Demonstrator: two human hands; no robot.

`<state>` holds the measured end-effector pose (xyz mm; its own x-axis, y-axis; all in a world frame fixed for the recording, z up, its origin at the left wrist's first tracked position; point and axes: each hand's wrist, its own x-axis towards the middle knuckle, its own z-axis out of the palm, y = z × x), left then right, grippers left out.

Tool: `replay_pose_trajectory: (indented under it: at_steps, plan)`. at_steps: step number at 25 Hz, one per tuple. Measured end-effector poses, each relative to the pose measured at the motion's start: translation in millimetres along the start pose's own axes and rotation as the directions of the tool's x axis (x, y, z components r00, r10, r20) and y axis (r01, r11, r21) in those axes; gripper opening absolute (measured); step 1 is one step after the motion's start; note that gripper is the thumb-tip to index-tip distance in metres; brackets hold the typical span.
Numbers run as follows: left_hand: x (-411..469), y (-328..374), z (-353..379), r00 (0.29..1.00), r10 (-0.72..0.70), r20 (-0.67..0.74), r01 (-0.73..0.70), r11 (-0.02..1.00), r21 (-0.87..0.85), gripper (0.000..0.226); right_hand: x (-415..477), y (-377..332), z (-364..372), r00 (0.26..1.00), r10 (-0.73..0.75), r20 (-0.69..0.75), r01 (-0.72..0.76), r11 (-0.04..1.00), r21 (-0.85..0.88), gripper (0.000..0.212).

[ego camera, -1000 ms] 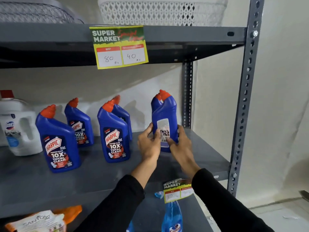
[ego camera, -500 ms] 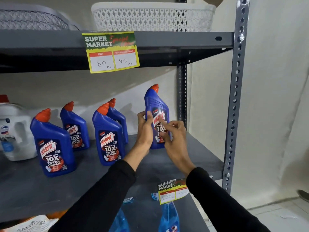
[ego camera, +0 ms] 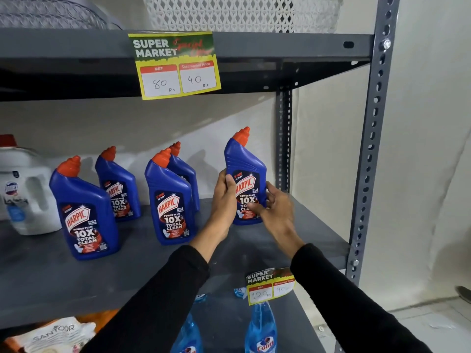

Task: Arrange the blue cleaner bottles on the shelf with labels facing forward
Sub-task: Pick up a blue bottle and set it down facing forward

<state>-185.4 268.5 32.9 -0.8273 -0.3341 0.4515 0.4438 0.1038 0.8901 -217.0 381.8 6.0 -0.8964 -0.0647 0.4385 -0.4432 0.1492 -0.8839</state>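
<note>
Several blue cleaner bottles with orange caps stand on the grey shelf (ego camera: 313, 233). The rightmost bottle (ego camera: 246, 161) stands upright with its label facing forward. My left hand (ego camera: 225, 200) grips its left side, and my right hand (ego camera: 275, 207) holds its lower right, fingers across the label. Further left stand a front bottle (ego camera: 84, 210), a bottle (ego camera: 118, 184) behind it, and a middle bottle (ego camera: 170, 202), all with labels forward. One more bottle (ego camera: 184, 169) stands behind the middle one, its label hidden.
A white jug (ego camera: 28, 192) sits at the shelf's far left. A yellow price tag (ego camera: 175, 64) hangs from the upper shelf, under a white basket (ego camera: 242, 14). The grey upright post (ego camera: 369, 159) stands on the right. Light blue spray bottles (ego camera: 261, 329) stand below.
The rightmost bottle has been turned from its back label to its front label and set down on the shelf. Both hands stayed on it.
</note>
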Motion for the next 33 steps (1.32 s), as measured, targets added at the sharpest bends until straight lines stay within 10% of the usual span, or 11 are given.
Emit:
replay_pose_trajectory:
  at_steps: [33]
  plan:
    - [-52, -26, -20, 0.967, -0.249, 0.048, 0.205, 0.878, 0.432, 0.043, -27, 24, -45, 0.937, 0.225, 0.267, -0.177, 0.965, -0.193, 0.047]
